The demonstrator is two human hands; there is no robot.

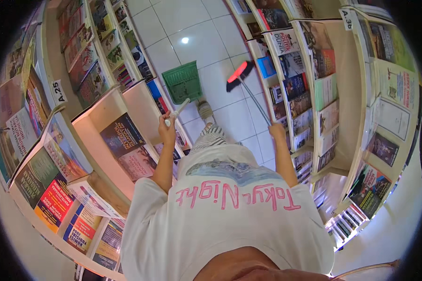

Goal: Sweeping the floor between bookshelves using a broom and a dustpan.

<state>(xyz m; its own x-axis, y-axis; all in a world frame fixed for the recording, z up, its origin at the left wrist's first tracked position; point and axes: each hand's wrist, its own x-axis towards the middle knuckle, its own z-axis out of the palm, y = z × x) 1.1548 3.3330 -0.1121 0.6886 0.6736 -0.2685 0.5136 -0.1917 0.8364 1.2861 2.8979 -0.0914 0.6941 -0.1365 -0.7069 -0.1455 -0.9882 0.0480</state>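
My left hand (167, 127) is closed around the pale handle (177, 113) of a green plastic dustpan (183, 83). The pan lies ahead of me, close to the left-hand shelves, above or on the white floor tiles. On the right, my right hand (277, 130) grips the thin grey stick (256, 102) of a broom. The broom's head (238, 74), red on top with dark bristles, is by the foot of the right-hand shelves, apart from the dustpan. Whether its bristles touch the floor, I cannot tell.
Bookshelves full of books and magazines line both sides, the left one (130, 42) and the right one (302, 70) flanking a narrow aisle of white tiles (197, 42). One sandalled foot (206, 111) stands just behind the dustpan. Shelf ends bear label cards.
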